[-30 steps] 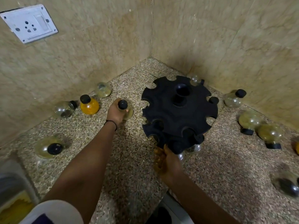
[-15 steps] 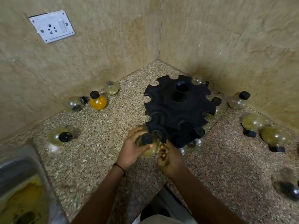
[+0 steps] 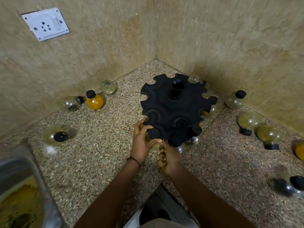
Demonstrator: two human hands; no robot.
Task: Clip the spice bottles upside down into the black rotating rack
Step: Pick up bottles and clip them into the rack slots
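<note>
Pressing a spice bottle (image 3: 152, 137) cap-up into a notch at the near rim of the black rack (image 3: 174, 109), centre frame; left hand (image 3: 141, 143) curled round it, right hand (image 3: 167, 159) closed beneath, steadying, contents unclear.

Both forearms bare, reaching forward from bottom edge, converging at centre. Left hand (image 3: 141, 142) curled, fingers and thumb wrapped round small bottle (image 3: 152, 139), thin dark band at wrist. Right hand (image 3: 169, 159) just beside left, fingers curled under, thumb tip touching left thumb.
</note>
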